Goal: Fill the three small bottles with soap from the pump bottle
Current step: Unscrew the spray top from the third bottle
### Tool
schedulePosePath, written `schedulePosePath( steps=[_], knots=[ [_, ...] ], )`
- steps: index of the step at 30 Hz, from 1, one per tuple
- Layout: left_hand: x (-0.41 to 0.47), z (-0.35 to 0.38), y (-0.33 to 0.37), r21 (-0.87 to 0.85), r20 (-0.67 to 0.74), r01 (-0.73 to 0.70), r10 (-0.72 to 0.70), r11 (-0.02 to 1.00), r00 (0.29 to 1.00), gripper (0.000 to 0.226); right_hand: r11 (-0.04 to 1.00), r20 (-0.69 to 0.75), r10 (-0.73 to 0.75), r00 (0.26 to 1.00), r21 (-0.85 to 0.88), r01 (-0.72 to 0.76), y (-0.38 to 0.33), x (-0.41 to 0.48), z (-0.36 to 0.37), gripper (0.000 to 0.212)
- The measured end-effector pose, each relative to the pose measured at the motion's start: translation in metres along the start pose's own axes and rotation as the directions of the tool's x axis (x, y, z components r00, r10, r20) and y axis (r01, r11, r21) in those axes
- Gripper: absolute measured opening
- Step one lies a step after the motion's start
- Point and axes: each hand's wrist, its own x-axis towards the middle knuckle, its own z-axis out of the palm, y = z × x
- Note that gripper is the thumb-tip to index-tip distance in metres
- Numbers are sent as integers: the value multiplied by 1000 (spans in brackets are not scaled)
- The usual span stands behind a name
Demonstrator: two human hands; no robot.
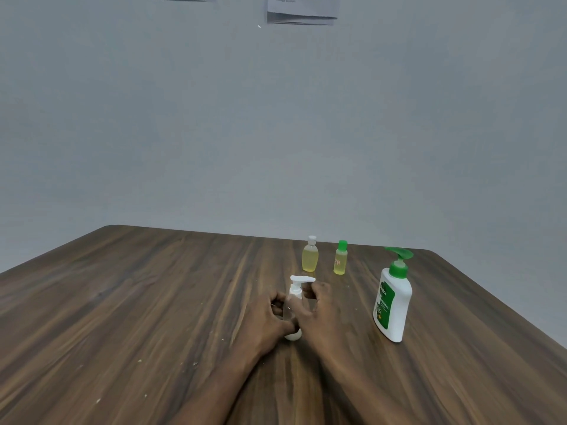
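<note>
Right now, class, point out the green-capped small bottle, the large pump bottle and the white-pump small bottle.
green-capped small bottle (340,263): head view, on its yellow body.
large pump bottle (400,306): head view, on its white body.
white-pump small bottle (302,279): head view, on its pump head.

Not much of the person in shot, honestly: just two hands and the forearms behind them. The left hand (270,315) and right hand (317,311) are both bare. So are the left forearm (228,381) and right forearm (363,384), with skin showing all the way back to the bottom edge of the picture, so whatever is worn higher up the arms is out of view. The forearms look lean and fairly long, narrowing a bit at the wrists. Knuckles stand out as a row of bumps on the left hand, and the fingers on both look slim. The footage is pretty soft, so nails and fine detail on the fingers are too blurry to make out.
</note>
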Motion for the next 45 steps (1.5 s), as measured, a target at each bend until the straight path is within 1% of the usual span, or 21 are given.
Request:
schedulePosePath(
  steps=[2, 4, 6, 10, 14, 16, 18, 20, 21, 22, 23, 24, 25, 26, 28, 30, 33, 36, 41, 43, 45],
  knots=[
    [0, 0, 0, 14, -2, 2, -2, 1000, 1000, 25, 998, -10, 23, 1000, 54, -23, -3, -3, 3, 29],
    [0, 0, 0, 21, -17, -2, 3, 1000, 1000, 26, 996, -38, 34, 999, 83, -31, -7, -4, 4, 29],
    [-1, 0, 1, 14, -23, -9, 10, 1000, 1000, 28, 996, -50, -21, 999, 88, 25, -9, -2, 2, 27],
    [-3, -1, 2, -9, -10, 5, -6, 1000, 1000, 29, 989, -17, -67, 998, 128, 69, -19, 10, -13, 8],
    [-3, -1, 4, 8, -17, 18, -18, 1000, 1000, 32, 976, -35, -95, 995, 191, 99, -38, 30, -34, 20],
    [-2, -2, 5, 15, -16, 15, -14, 1000, 1000, 31, 966, -75, -162, 984, 194, 173, -46, 48, -45, 22],
    [-1, -2, 4, 26, -13, 16, -16, 1000, 1000, 33, 964, -108, -238, 965, 94, 248, -49, 69, -53, 24],
    [0, -3, 3, 44, -11, 20, -19, 999, 1000, 35, 950, -82, -301, 950, -115, 291, -44, 88, -57, 28],
    [0, -3, 3, 50, -7, 21, -20, 999, 1000, 35, 915, -26, -328, 944, -258, 311, -39, 96, -58, 32],
    [-1, -3, 3, 56, -3, 21, -21, 998, 1000, 35, 833, 66, -352, 934, -433, 345, -31, 102, -57, 31],
    [-1, -3, 2, 62, -2, 21, -21, 998, 1000, 35, 695, 177, -361, 916, -604, 391, -22, 107, -54, 27],
    [-1, -3, 2, 69, -5, 21, -20, 997, 1000, 35, 538, 290, -337, 896, -722, 436, -12, 110, -51, 21],
    [-1, -3, 2, 74, -10, 19, -18, 997, 1000, 35, 414, 386, -277, 880, -779, 472, -2, 112, -47, 17],
    [-1, -2, 1, 76, -15, 18, -17, 997, 1000, 36, 336, 462, -204, 863, -795, 505, 10, 112, -43, 17],
    [0, -2, 1, 83, -18, 21, -19, 996, 1000, 37, 243, 553, -96, 828, -793, 558, 30, 110, -36, 21],
    [0, -1, 1, 83, -14, 22, -21, 996, 1000, 37, 201, 593, -35, 805, -785, 587, 43, 108, -31, 21],
    [1, -1, 2, 84, -10, 26, -25, 996, 1000, 37, 235, 602, 16, 799, -779, 582, 51, 104, -26, 20],
    [1, -1, 1, 67, 1, 38, -38, 997, 999, 37, 266, 594, -1, 805, -776, 572, 57, 101, -25, 18],
    [2, -4, 2, 78, 28, 39, -41, 996, 999, 42, 410, 551, -24, 834, -756, 511, 54, 99, -29, 28],
    [2, -4, 1, 68, 24, 46, -48, 997, 999, 44, 450, 513, -67, 856, -750, 485, 48, 92, -35, 30],
    [3, -4, 0, 55, 23, 52, -54, 997, 998, 45, 539, 458, -167, 873, -699, 470, 37, 78, -44, 29]
  ],
)
